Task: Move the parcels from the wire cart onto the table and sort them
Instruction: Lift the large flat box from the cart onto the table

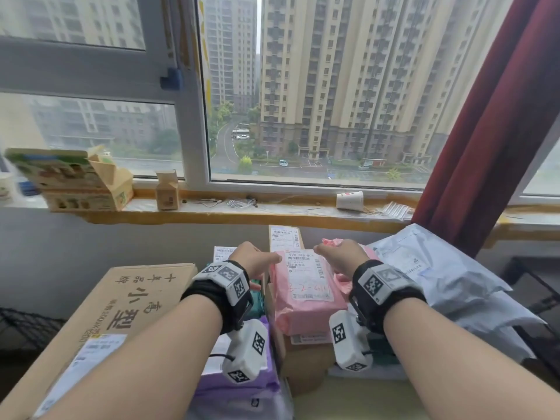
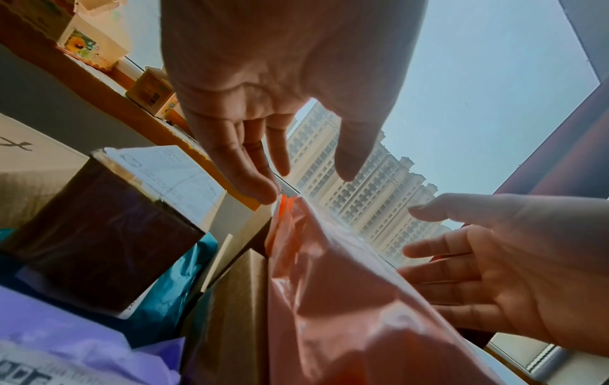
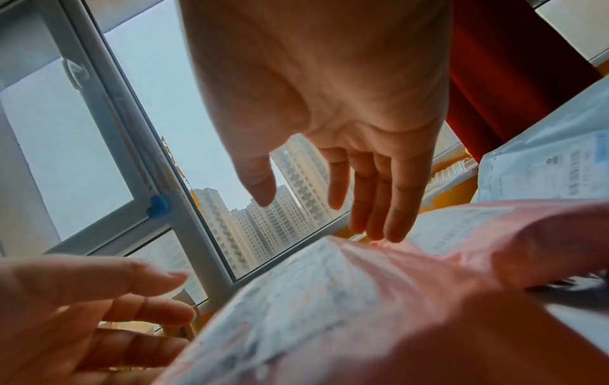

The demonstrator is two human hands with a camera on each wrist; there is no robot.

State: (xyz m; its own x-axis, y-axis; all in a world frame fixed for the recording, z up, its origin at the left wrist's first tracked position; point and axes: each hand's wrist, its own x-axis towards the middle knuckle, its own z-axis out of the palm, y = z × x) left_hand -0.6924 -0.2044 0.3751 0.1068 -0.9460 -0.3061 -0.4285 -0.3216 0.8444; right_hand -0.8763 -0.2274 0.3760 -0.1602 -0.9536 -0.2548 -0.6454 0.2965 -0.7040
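A pink plastic parcel [image 1: 306,301] with a white shipping label lies on top of a pile of parcels, resting on a brown box [image 1: 306,363]. My left hand [image 1: 257,259] hovers at its far left corner with straight, spread fingers. My right hand [image 1: 339,256] is at its far right corner, fingers straight too. In the left wrist view my left hand [image 2: 280,169] has fingertips just above the pink parcel [image 2: 346,299]. In the right wrist view my right hand [image 3: 333,205] has fingertips close over the pink parcel [image 3: 362,299]. Neither hand grips anything.
A large flat cardboard box [image 1: 121,307] lies at the left, a purple bag [image 1: 242,380] in front, a grey-white bag [image 1: 448,280] at the right, another box [image 1: 285,236] behind. The windowsill [image 1: 242,210] carries cartons and a paper cup [image 1: 350,200]. A red curtain [image 1: 485,131] hangs right.
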